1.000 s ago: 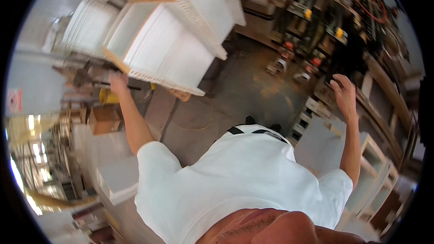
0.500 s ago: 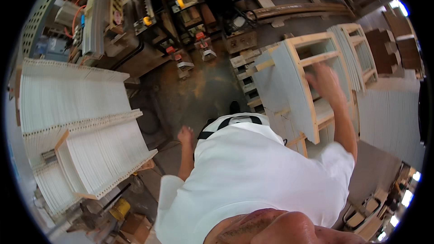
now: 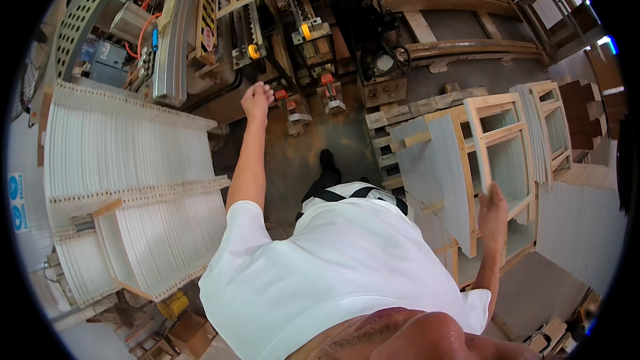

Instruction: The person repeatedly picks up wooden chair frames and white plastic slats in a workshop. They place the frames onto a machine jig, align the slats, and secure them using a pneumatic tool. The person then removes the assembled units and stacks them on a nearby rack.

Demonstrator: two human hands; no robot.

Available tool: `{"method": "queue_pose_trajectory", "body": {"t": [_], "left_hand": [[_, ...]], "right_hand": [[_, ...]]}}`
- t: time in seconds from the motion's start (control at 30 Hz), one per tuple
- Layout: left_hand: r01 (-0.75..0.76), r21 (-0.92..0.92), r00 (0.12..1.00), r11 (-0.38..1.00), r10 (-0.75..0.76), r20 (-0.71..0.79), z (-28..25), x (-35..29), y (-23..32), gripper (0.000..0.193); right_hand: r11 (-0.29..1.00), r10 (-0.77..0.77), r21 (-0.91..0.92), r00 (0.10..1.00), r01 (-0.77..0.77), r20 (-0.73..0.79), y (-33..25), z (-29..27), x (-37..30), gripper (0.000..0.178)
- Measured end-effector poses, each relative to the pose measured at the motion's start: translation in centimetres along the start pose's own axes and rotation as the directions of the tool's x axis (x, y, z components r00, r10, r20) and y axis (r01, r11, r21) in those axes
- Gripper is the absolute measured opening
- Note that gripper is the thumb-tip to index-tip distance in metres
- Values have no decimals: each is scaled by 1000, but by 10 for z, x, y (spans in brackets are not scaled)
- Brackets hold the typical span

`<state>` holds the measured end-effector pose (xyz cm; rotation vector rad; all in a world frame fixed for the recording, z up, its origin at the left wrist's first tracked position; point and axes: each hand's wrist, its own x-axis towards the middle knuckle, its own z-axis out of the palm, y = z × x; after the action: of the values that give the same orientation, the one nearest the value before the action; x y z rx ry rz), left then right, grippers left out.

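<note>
Head cam here: right hand is gripping the near end of a pale wooden frame, off on the wearer's right, just beside some stacked frames. Its long axis is running away from the wearer, far end pointing up the view and leaning slightly left. Left hand is hovering well apart, empty, fingers loosely curling, near ribbed white stacks; can't tell if it's fully closing.
</note>
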<state>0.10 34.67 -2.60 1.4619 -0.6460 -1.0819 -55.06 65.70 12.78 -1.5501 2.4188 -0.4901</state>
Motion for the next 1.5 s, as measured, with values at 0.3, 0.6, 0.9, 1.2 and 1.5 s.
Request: {"method": "queue_pose_trajectory", "body": {"t": [0.3,0.6,0.9,1.2,1.5], "left_hand": [[110,-316,991,942,-79,111,109,181,94,46],[247,-444,959,862,-284,-18,171,266,131,60],[162,-572,986,804,-162,51,160,320,97,46],[273,-699,962,661,-204,183,158,313,114,50],[248,-755,969,606,-161,189,140,258,107,46]], "right_hand": [[913,255,347,964,-215,-72,-122,-54,33,37],[968,70,248,989,-36,-131,-227,-32,30,33],[950,75,311,990,-33,-121,-245,-6,65,34],[944,-38,324,997,59,-71,-270,9,94,36],[923,-243,299,969,244,-40,-265,2,118,32]]}}
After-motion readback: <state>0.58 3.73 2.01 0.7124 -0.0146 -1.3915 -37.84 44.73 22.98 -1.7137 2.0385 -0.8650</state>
